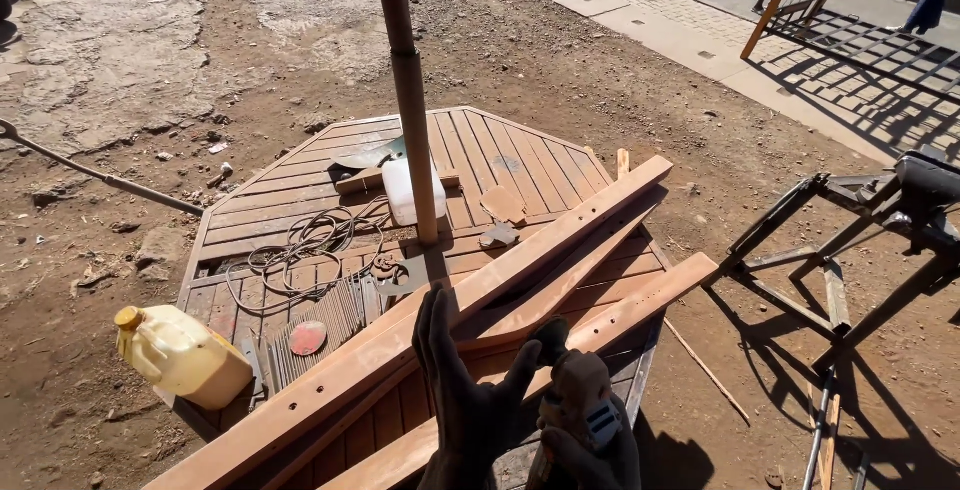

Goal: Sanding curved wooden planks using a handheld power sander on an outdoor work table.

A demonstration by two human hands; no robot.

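Seen from a head-worn camera, looking down on an octagonal slatted wooden tabletop point(300, 185) lying on bare dirt in hard sunlight.

At far left: a yellow plastic jug point(180, 355) on its side at the tabletop's edge. Beside it, a fan of thin metal rods point(325, 325) with a small red disc point(308, 338), then a tangle of cable point(310, 240). Near the middle: a white plastic container point(402, 190) just behind an upright pole point(410, 100) rising out of the top of the frame.

Across the tabletop, three long reddish wooden planks point(470, 295), long axes running from lower left up to upper right, the nearest one pierced with a row of small holes.

At bottom centre: left hand point(470, 400) in a dark glove, fingers spread wide and pointing upward, gripping nothing, hovering over the planks' near ends. Planks directly ahead of and beneath this hand, so nearer to it than to the other.

Just to its right: right hand point(590, 450), also gloved, closed around a small brown-and-blue power tool point(578, 400), held low and close to the body, slightly right of the planks.

At far right: a dark metal folding frame point(840, 250) standing well apart on the dirt, casting long shadows.
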